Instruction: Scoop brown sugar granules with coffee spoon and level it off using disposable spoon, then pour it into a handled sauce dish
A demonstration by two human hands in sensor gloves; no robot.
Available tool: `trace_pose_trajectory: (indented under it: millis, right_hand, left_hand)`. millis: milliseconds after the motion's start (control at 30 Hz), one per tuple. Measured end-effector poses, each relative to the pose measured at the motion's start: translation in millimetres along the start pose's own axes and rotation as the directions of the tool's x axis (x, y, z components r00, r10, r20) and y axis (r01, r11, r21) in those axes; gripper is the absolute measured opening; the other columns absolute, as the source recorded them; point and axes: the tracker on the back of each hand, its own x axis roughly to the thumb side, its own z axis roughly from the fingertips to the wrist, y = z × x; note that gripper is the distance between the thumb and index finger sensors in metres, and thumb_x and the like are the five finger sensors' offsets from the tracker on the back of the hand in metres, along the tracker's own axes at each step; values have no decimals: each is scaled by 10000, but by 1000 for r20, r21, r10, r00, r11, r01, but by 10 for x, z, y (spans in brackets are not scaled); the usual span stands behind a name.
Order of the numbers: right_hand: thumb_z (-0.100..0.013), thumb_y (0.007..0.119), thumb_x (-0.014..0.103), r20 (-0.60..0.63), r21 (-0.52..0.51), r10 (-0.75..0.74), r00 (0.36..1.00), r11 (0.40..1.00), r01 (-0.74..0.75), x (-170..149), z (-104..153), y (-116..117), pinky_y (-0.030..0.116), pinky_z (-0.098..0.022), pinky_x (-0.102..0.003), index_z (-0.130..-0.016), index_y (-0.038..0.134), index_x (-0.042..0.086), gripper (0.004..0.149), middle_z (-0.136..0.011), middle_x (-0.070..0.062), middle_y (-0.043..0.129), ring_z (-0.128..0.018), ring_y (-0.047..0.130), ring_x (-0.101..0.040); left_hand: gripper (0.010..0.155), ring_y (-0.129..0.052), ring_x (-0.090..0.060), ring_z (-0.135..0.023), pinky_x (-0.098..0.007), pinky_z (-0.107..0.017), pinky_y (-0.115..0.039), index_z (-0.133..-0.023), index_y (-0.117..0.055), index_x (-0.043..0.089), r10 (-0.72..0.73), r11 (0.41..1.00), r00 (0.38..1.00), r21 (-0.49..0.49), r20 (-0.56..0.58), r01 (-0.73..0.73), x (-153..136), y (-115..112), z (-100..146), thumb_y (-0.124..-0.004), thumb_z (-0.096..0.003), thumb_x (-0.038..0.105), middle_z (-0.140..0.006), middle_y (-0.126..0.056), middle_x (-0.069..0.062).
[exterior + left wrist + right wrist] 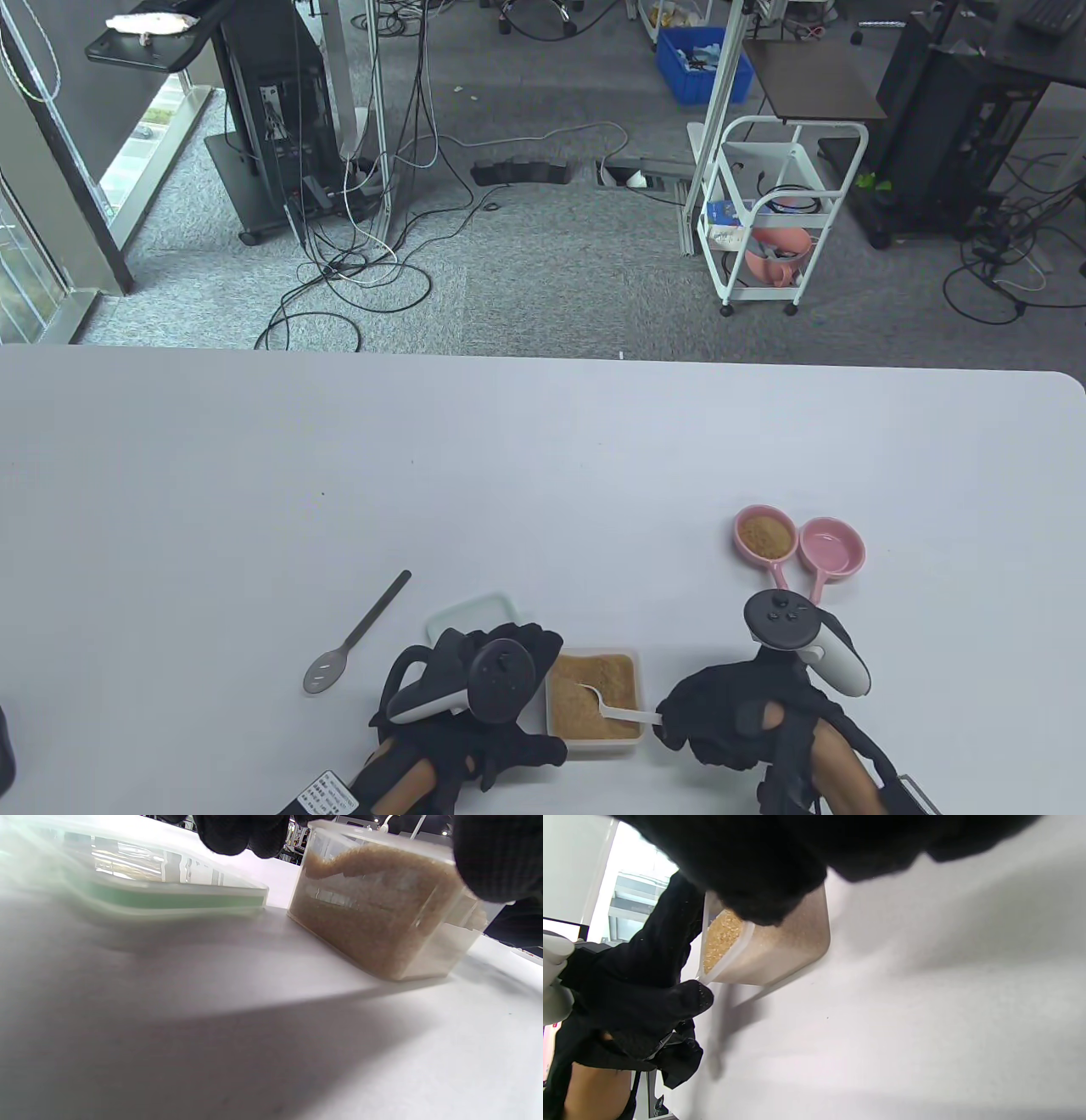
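R hand (721, 722) grip pinches white spoon (615, 709) in sugar tub (594, 740); L hand (475, 688) steadies tub, grip unclear; no legible labels.

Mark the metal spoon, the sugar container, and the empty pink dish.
metal spoon (323, 675), table view, on its bowl.
sugar container (594, 744), table view, on its near rim.
empty pink dish (853, 552), table view, on its right rim.

1. We see a container of sugar (591, 692) on the table (543, 475) near the front edge, between our two hands.
2. Its lid (471, 618) lies just behind our left hand (475, 688).
3. A metal spoon (356, 635) lies left of the lid.
4. Two handled dishes (797, 543) sit side by side, behind our right hand (738, 722).
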Motion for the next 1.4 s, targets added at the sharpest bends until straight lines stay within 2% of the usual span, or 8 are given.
trace_pose_trajectory:
  millis: [167, 567, 867, 1400]
  right_hand:
    - [-485, 785, 384, -10, 0, 8, 1000, 1000, -8, -19, 8, -11, 833, -225, -429, -772, 922, 84, 437, -321, 50, 989, -39, 925, -148]
    - [-487, 777, 382, 13, 20, -148, 989, 989, 148, -194, -1, -146, 814, -273, -455, -780, 920, 97, 433, -342, 38, 984, -78, 923, -175]
    - [-489, 768, 383, 42, 27, -149, 988, 989, 148, -188, 20, -168, 802, -310, -468, -793, 912, 115, 430, -367, 34, 976, -117, 925, -190]
    - [-489, 772, 385, 24, 14, -119, 993, 993, 119, -203, 34, -179, 797, -326, -474, -797, 914, 122, 429, -378, 28, 978, -133, 928, -202]
  left_hand:
    - [1080, -445, -341, -1194, -537, -849, -386, -1150, -228, 304, 4, 1000, 1000, -1, 1, -4, -3, -6, -3, -697, -329, 827, -1240, -335, 2]
    - [1080, -436, -343, -1196, -541, -849, -380, -1151, -226, 307, 10, 1000, 1000, 2, 2, -10, -17, -14, -6, -697, -329, 826, -1240, -334, 5]
    - [1079, -434, -346, -1196, -542, -849, -379, -1149, -216, 316, 12, 1000, 1000, 3, 1, -12, -28, -23, -6, -690, -327, 830, -1241, -330, 11]
    - [1076, -413, -346, -1200, -546, -850, -366, -1146, -205, 328, 48, 998, 999, 27, 9, -48, -60, 18, 21, -688, -327, 832, -1242, -319, 19]
